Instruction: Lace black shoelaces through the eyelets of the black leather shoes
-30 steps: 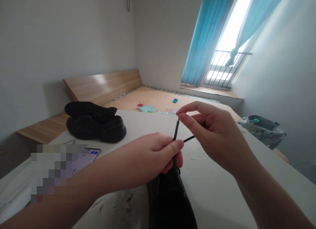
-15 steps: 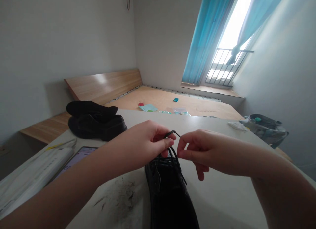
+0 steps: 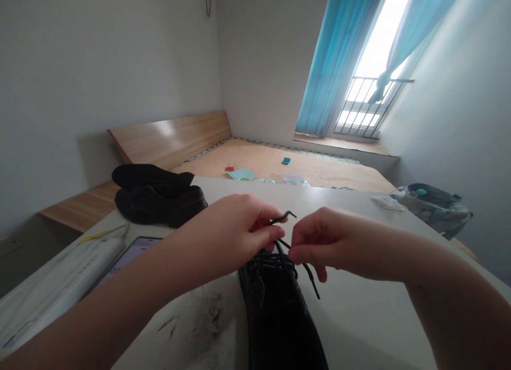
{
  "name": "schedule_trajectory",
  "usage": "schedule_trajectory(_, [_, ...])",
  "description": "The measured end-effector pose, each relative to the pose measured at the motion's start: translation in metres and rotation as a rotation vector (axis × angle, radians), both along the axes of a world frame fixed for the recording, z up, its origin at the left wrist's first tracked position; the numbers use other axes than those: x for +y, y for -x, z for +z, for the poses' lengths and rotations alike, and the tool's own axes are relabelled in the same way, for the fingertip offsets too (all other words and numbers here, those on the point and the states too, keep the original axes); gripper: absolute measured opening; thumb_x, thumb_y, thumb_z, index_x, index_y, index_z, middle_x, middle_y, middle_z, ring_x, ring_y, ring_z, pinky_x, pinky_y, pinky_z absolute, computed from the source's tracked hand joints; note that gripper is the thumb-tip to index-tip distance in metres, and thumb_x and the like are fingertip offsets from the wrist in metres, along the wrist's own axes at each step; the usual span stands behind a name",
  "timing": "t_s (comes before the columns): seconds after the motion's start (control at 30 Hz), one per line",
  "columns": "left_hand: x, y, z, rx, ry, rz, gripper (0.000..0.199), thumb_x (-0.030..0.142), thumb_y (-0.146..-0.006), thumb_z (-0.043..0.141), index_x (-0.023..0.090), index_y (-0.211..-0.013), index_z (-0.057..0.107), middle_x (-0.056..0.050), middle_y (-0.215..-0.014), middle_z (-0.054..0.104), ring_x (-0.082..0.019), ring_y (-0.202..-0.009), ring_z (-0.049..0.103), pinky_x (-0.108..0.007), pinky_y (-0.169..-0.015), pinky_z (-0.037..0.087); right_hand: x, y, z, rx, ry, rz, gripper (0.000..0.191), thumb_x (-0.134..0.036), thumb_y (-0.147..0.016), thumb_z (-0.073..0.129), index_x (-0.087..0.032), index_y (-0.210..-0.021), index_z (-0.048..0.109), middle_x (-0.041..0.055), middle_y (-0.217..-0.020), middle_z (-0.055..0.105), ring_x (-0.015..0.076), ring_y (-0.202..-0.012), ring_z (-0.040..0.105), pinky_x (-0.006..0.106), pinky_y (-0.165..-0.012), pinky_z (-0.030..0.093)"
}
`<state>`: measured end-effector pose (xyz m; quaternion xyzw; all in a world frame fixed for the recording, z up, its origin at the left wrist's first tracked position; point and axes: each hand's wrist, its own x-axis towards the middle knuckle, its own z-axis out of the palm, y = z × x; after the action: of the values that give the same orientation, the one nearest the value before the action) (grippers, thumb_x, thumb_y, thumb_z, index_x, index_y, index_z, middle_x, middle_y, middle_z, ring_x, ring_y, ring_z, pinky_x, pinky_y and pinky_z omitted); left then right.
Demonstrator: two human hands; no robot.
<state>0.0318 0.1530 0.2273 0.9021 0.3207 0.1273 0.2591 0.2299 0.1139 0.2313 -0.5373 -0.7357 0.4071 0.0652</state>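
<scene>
A black lace-up shoe (image 3: 281,311) stands on the white table, its toe toward me. Over its laced opening, my left hand (image 3: 255,226) pinches a black shoelace (image 3: 284,218), whose short end sticks out past the fingers. Just to the right, my right hand (image 3: 317,242) is closed with thumb and forefinger together on another stretch of lace. From beneath that hand a loose lace end (image 3: 313,285) hangs down beside the shoe. The left fingers partly cover the shoe's tongue and upper eyelets.
A second black shoe (image 3: 159,202), with an insole (image 3: 149,175) on top, lies at the table's left. Nearer are a phone (image 3: 130,255) and a white box (image 3: 59,290). Dark smudges mark the table (image 3: 191,327). A bag (image 3: 435,207) stands at the right; a bed board (image 3: 255,154) lies beyond.
The lace loop between my hands has come apart into a free tip at the left hand. My right hand has drawn lace through, and its hanging end reaches farther right.
</scene>
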Motion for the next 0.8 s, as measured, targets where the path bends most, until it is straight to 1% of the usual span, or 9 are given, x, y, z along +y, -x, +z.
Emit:
schedule_trajectory(0.07, [0.0, -0.001, -0.001, 0.011, -0.002, -0.009, 0.029, 0.034, -0.09, 0.048, 0.02, -0.079, 0.071, 0.001, -0.062, 0.061, -0.013, -0.057, 0.05, -0.026, -0.053, 0.029, 0.001, 0.002, 0.002, 0.094, 0.098, 0.049, 0.023, -0.034, -0.087, 0.054, -0.019, -0.073, 0.064, -0.001, -0.058, 0.063, 0.0111, -0.054, 0.05, 0.023, -0.052, 0.038])
schedule_trajectory(0.13, [-0.001, -0.001, -0.001, 0.003, 0.006, -0.007, 0.028, 0.031, -0.09, 0.048, 0.02, -0.079, 0.072, 0.001, -0.065, 0.064, -0.014, -0.06, 0.051, -0.026, -0.055, 0.03, 0.002, 0.006, -0.001, 0.146, 0.103, 0.071, 0.023, -0.033, -0.087, 0.053, -0.019, -0.074, 0.065, -0.0006, -0.057, 0.064, 0.0113, -0.054, 0.051, 0.024, -0.054, 0.039])
schedule_trajectory(0.23, [-0.001, 0.0, -0.001, -0.002, 0.003, 0.024, 0.027, 0.031, -0.089, 0.049, 0.02, -0.08, 0.073, -0.001, -0.067, 0.066, -0.015, -0.061, 0.053, -0.026, -0.056, 0.031, 0.004, 0.013, -0.012, 0.088, -0.018, 0.009, 0.027, -0.034, -0.087, 0.052, -0.018, -0.067, 0.06, -0.0007, -0.056, 0.06, 0.0118, -0.053, 0.052, 0.024, -0.052, 0.038])
schedule_trajectory(0.33, [-0.002, 0.001, -0.001, 0.003, -0.015, 0.028, 0.026, 0.032, -0.088, 0.05, 0.022, -0.081, 0.073, 0.0, -0.067, 0.066, -0.015, -0.061, 0.053, -0.026, -0.056, 0.032, 0.003, 0.019, -0.022, 0.021, -0.098, -0.046, 0.025, -0.034, -0.086, 0.052, -0.019, -0.066, 0.057, -0.0018, -0.057, 0.056, 0.0126, -0.051, 0.054, 0.024, -0.048, 0.036])
schedule_trajectory(0.47, [-0.004, 0.001, 0.002, -0.003, -0.066, 0.029, 0.022, 0.031, -0.09, 0.05, 0.026, -0.09, 0.071, 0.002, -0.073, 0.067, -0.014, -0.064, 0.054, -0.026, -0.056, 0.031, 0.001, 0.025, -0.023, -0.124, -0.273, -0.082, 0.026, -0.037, -0.086, 0.052, -0.02, -0.068, 0.059, -0.0001, -0.06, 0.057, 0.014, -0.055, 0.051, 0.025, -0.048, 0.032])
schedule_trajectory(0.53, [-0.005, 0.001, 0.003, 0.005, -0.096, 0.033, 0.02, 0.029, -0.089, 0.05, 0.026, -0.092, 0.07, 0.002, -0.076, 0.067, -0.015, -0.066, 0.054, -0.027, -0.056, 0.032, 0.001, 0.027, -0.021, -0.149, -0.328, -0.063, 0.025, -0.031, -0.088, 0.047, -0.02, -0.07, 0.06, 0.0009, -0.065, 0.058, 0.0143, -0.059, 0.051, 0.026, -0.051, 0.033])
schedule_trajectory(0.63, [-0.007, 0.002, 0.004, 0.013, -0.116, 0.016, 0.019, 0.024, -0.088, 0.051, 0.025, -0.094, 0.068, 0.002, -0.078, 0.067, -0.015, -0.068, 0.055, -0.027, -0.057, 0.032, 0.0, 0.027, -0.022, -0.099, -0.293, -0.058, 0.025, -0.024, -0.089, 0.041, -0.019, -0.072, 0.059, 0.0014, -0.069, 0.059, 0.0147, -0.062, 0.052, 0.027, -0.054, 0.035])
schedule_trajectory(0.73, [-0.009, 0.004, 0.003, -0.019, -0.131, 0.007, 0.02, 0.021, -0.087, 0.052, 0.027, -0.1, 0.066, 0.003, -0.083, 0.068, -0.014, -0.07, 0.057, -0.025, -0.059, 0.034, 0.001, 0.022, -0.027, -0.027, -0.174, -0.089, 0.026, -0.028, -0.09, 0.043, -0.019, -0.071, 0.058, 0.0007, -0.068, 0.058, 0.0147, -0.062, 0.051, 0.027, -0.055, 0.037])
schedule_trajectory(0.8, [-0.01, 0.004, 0.002, -0.041, -0.122, -0.012, 0.02, 0.02, -0.087, 0.052, 0.026, -0.1, 0.066, 0.003, -0.082, 0.068, -0.013, -0.068, 0.057, -0.025, -0.059, 0.035, 0.001, 0.018, -0.03, 0.032, -0.121, -0.111, 0.026, -0.026, -0.09, 0.044, -0.019, -0.07, 0.059, -0.0001, -0.067, 0.056, 0.0142, -0.063, 0.05, 0.027, -0.057, 0.037])
